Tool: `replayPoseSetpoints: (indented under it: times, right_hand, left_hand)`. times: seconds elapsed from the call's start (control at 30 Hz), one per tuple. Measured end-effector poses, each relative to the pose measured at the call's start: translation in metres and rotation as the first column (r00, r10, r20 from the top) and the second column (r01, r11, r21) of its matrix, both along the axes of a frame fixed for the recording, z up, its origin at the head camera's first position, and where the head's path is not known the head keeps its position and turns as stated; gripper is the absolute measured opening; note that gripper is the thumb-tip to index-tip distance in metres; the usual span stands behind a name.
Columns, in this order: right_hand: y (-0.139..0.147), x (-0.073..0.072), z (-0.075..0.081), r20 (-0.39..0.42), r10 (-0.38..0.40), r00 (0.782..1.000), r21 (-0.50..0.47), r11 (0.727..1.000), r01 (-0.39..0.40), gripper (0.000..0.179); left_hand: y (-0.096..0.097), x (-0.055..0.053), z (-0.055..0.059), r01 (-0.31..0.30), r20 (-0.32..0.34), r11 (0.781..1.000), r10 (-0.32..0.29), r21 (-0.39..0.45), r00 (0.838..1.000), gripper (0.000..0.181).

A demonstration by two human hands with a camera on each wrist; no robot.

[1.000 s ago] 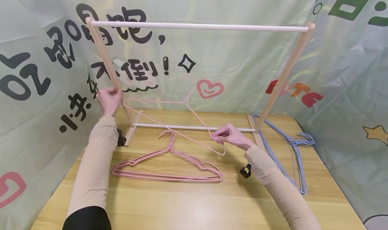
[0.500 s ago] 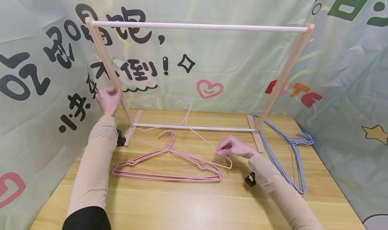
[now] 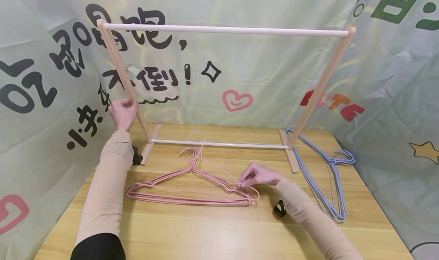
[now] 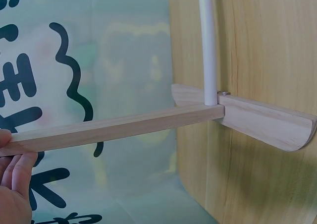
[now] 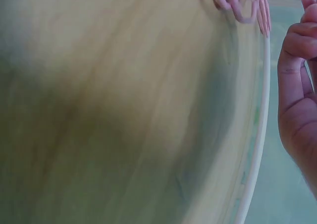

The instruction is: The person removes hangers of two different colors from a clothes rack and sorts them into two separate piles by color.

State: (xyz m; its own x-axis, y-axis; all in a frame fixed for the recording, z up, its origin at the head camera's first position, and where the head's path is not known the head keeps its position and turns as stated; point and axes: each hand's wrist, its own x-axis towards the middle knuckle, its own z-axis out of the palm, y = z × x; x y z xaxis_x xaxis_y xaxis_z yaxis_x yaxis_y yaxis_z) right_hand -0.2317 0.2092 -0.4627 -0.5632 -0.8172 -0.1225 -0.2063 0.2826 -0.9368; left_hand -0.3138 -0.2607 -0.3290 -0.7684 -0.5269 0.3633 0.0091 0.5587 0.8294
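My left hand (image 3: 123,114) holds the left wooden post (image 3: 118,62) of a small clothes rack. In the left wrist view, the thumb is on one side of that post and the fingers are on the other. My right hand (image 3: 260,175) pinches a thin pink clothes hanger (image 3: 257,194) near its right shoulder. This hanger is over a stack of pink hangers (image 3: 192,203) on the table, its hook pointing away from me. Whether it touches the stack, I cannot tell. The right wrist view shows the hand (image 5: 299,90) at the edge, fingertips partly cut off.
The rack has a white top rail (image 3: 226,30) and a white lower bar (image 3: 219,143). Several blue hangers (image 3: 337,187) lie at the right, by the rack's right foot (image 3: 293,161). A printed cloth (image 3: 274,69) surrounds the wooden table (image 3: 219,233).
My right hand has brought the pink hanger down and toward me, from in front of the cloth to over the pink stack. The left hand keeps its place on the post.
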Motion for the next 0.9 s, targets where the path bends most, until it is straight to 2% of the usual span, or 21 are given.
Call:
replayPoseSetpoints:
  times: [0.23,0.4,0.9]
  right_hand:
    - [-0.008,0.000,-0.005,0.042,0.041,0.998,0.007,0.999,-0.041,0.023]
    - [-0.012,0.001,-0.008,0.044,0.066,0.997,0.004,0.998,-0.066,0.024]
    - [-0.018,0.002,-0.009,0.046,0.041,0.998,0.070,0.997,-0.045,0.024]
  left_hand:
    - [-0.001,0.000,0.000,0.010,0.007,1.000,-0.010,0.015,1.000,0.032]
    - [-0.001,-0.001,0.001,0.015,0.022,1.000,-0.015,0.025,1.000,0.033]
    - [-0.001,-0.001,0.000,0.012,0.011,1.000,-0.012,0.012,1.000,0.032]
